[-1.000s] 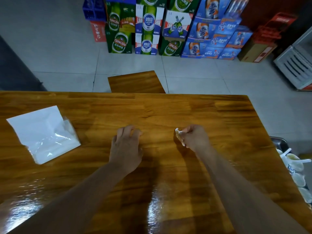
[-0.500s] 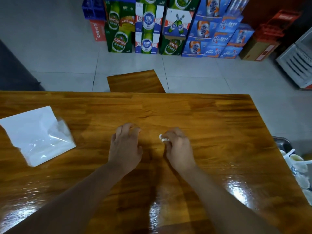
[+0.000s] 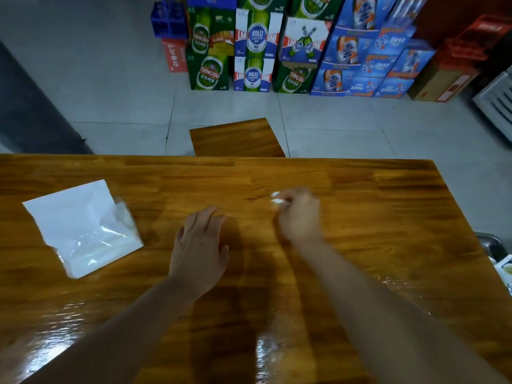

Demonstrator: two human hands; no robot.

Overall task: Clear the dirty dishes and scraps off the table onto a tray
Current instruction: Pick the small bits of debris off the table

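Note:
My right hand [image 3: 300, 217] grips a small crumpled white tissue [image 3: 276, 197] against the glossy wooden table [image 3: 388, 231], right of the middle; the hand is blurred by motion. Flat on the wood to its left lies my left hand [image 3: 201, 245], fingers straight, holding nothing. A white plastic tissue pack [image 3: 80, 225] lies at the table's left. At the right frame edge, below table height, a metal tray [image 3: 491, 242] holds white dishes [image 3: 505, 268], mostly cut off.
A wooden stool [image 3: 238, 138] stands just beyond the table's far edge. Stacked beer cartons [image 3: 255, 48] and blue drink boxes [image 3: 368, 59] line the tiled floor at the back. A white rack [image 3: 496, 106] sits far right.
My right hand with the tissue swept left toward my left hand, then moved back to the right and farther up the table. The left hand stayed flat in place.

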